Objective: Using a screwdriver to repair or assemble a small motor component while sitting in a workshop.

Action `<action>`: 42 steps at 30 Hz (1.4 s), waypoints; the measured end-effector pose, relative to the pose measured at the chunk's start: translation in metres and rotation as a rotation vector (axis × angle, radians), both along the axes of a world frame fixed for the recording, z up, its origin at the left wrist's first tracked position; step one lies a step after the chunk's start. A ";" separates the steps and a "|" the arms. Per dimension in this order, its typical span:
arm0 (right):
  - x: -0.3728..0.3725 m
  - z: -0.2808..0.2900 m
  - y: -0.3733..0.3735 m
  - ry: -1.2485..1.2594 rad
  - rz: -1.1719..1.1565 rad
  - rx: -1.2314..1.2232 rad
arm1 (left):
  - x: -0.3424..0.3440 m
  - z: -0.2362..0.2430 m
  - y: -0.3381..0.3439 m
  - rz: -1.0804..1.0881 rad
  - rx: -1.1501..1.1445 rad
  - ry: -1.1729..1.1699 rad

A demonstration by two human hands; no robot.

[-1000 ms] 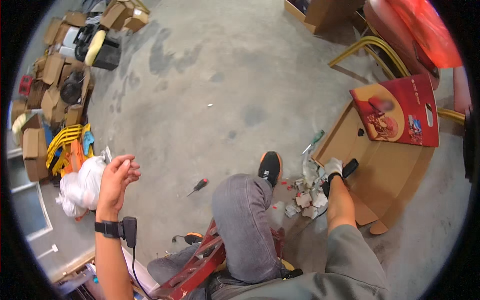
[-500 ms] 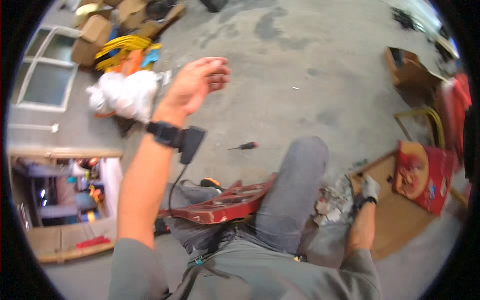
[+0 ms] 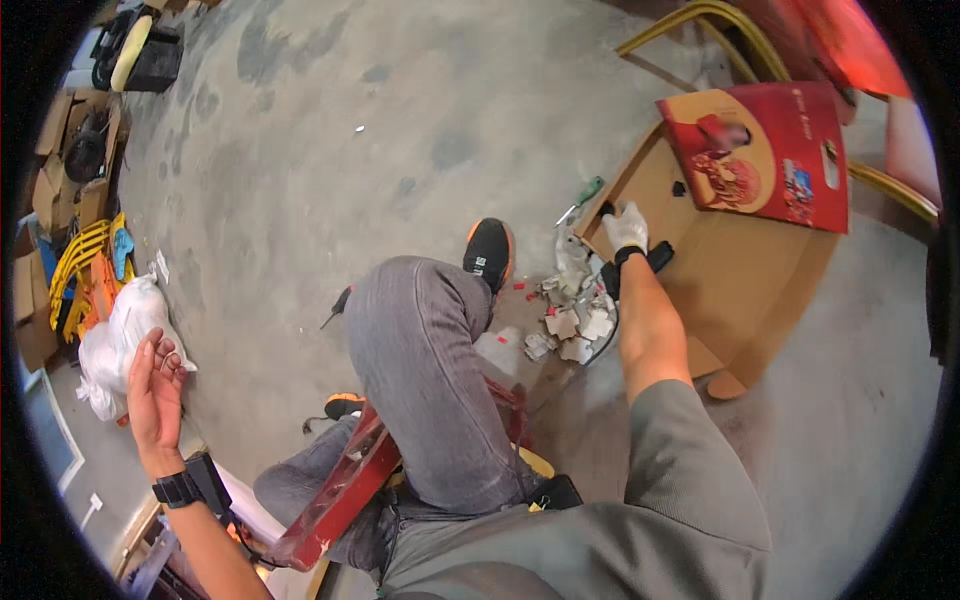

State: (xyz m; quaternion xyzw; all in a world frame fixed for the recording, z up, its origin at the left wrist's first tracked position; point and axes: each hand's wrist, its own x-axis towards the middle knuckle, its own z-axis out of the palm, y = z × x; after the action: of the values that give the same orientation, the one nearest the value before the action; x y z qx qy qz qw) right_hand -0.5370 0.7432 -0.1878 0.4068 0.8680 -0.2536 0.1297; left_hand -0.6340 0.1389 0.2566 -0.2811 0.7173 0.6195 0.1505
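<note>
My left hand (image 3: 155, 390) is bare and raised at the far left, its fingers apart and slightly bent, holding nothing. Near it lies a white plastic bag (image 3: 145, 315). My right hand (image 3: 627, 228), in a white glove, reaches inside the left edge of an open cardboard box (image 3: 745, 290). Its fingers are curled, with a small dark piece (image 3: 606, 209) at their tips; whether they grip it is unclear. A green-handled screwdriver (image 3: 592, 189) lies just outside the box, beside a heap of pale broken scraps (image 3: 580, 320).
A red-painted frame (image 3: 350, 480) passes under my legs. Another screwdriver (image 3: 339, 303) shows partly beside my knee. The box's printed red flap (image 3: 770, 160) stands up before a yellow metal tube frame (image 3: 715, 15). Yellow and orange items (image 3: 90, 275) and cartons line the left.
The view has turned to the right, so box and scraps appear nearer the middle. My left hand has dropped toward the lower left. My right hand stays at the box's edge.
</note>
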 end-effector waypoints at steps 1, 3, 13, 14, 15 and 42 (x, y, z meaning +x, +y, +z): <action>-0.008 -0.007 -0.003 0.052 0.051 -0.020 | -0.002 -0.002 0.003 -0.011 -0.014 -0.043; -0.020 -0.021 -0.011 -0.169 0.089 0.105 | -0.008 -0.008 0.008 -0.026 -0.029 -0.070; 0.002 -0.041 0.015 -0.089 0.160 -0.003 | -0.003 0.007 -0.007 0.013 0.093 0.013; 0.003 -0.028 0.022 -0.039 -0.109 -0.348 | -0.002 0.016 -0.006 -0.033 0.125 0.043; 0.001 -0.013 0.022 0.059 -0.339 -0.528 | 0.000 0.027 -0.004 -0.011 0.114 0.082; 0.037 0.512 -0.410 0.411 0.840 -1.359 | 0.078 0.097 0.039 0.049 0.416 0.697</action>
State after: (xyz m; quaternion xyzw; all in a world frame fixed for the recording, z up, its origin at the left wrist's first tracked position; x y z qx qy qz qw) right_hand -0.5003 0.3332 0.3242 -0.1733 0.6114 -0.7232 0.2703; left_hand -0.5556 0.1781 0.3535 -0.0347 0.5781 0.8128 -0.0627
